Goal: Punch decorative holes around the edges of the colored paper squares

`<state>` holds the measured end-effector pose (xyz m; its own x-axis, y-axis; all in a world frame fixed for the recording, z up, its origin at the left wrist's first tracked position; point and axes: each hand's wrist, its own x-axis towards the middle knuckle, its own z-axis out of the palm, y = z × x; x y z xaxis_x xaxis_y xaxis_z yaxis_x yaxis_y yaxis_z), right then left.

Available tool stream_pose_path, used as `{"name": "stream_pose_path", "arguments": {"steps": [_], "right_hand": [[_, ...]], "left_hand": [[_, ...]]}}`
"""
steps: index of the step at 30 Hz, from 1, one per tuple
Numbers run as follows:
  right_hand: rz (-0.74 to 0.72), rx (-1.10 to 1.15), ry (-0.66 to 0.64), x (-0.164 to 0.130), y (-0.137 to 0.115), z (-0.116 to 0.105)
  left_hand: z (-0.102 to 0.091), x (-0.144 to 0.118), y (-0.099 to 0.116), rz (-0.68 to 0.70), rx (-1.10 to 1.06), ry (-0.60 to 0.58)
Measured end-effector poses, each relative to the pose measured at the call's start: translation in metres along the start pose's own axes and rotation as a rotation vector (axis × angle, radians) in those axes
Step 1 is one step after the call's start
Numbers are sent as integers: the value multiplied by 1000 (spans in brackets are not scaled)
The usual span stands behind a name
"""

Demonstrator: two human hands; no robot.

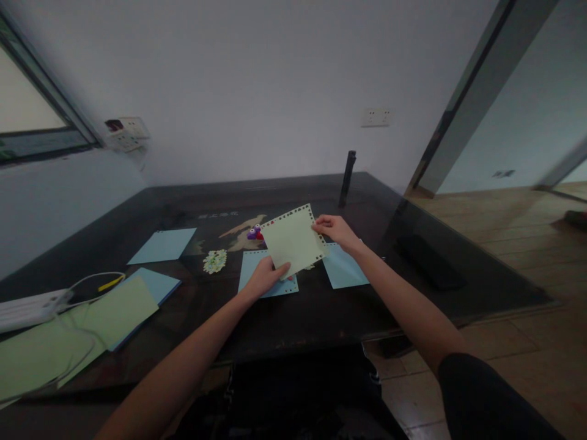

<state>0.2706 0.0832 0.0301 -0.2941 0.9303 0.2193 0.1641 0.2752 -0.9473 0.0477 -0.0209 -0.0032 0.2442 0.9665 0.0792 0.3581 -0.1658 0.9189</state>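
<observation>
Both hands hold up a light green paper sheet (pixel 293 239) with a row of punched holes along its top and right edges. My left hand (pixel 266 276) pinches its lower left corner. My right hand (pixel 337 230) grips its upper right corner. Beneath the sheet on the dark glass table (pixel 321 311) lie a light blue punched sheet (pixel 252 269) and a plain light blue sheet (pixel 343 272). A small purple and red hole punch (pixel 255 233) sits just behind the green sheet, partly hidden by it. A pile of punched paper bits (pixel 215 261) lies to the left.
Another blue sheet (pixel 161 245) lies further left. Green sheets (pixel 92 324) over a blue sheet (pixel 158 286) are stacked near the left edge, beside a white power strip (pixel 27 307) with cables. A black cylinder (pixel 347 178) stands at the back. The wooden floor (pixel 513 244) is to the right.
</observation>
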Motion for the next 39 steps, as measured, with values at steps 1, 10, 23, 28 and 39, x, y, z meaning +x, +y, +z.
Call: {"name": "stream_pose_path", "arguments": {"steps": [1,10,23,28,39], "right_hand": [[11,12,13,-1,0,1],[102,58,68,-17,-1,-13],[55,-26,335,-49,-10,-73],[117,-201,322,-71,8,-100],[135,-676,285,-94,43,-104]], "left_hand": [[0,1,0,3,-8,13],[-9,8,3,43,-165,273],[30,47,58,183,-213,303],[60,58,60,210,167,228],[89,62,45,101,614,-12]]}}
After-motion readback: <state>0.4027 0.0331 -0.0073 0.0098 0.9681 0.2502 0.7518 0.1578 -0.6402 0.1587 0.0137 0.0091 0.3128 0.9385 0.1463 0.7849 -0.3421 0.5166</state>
